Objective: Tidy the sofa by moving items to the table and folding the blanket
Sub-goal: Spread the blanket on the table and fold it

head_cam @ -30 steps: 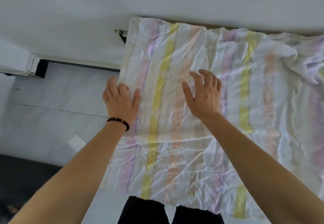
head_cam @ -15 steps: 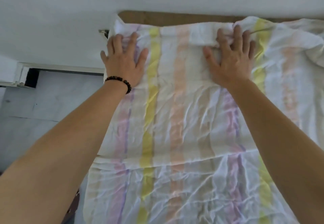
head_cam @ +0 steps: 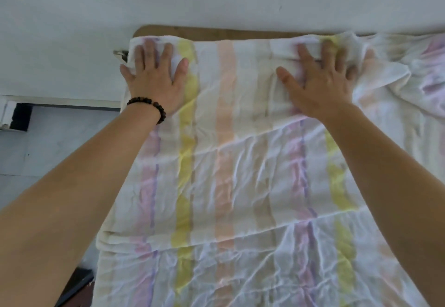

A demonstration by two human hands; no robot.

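Pastel-striped white blanket, crumpled, folded over itself, spread across the surface below.
Left hand and right hand press flat on its far edge, fingers straight and splayed; beaded bracelet on left wrist.

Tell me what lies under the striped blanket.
Only a brown edge shows, past the far side of the blanket; the rest of its support is covered. On top, the left hand and right hand press flat near that side.
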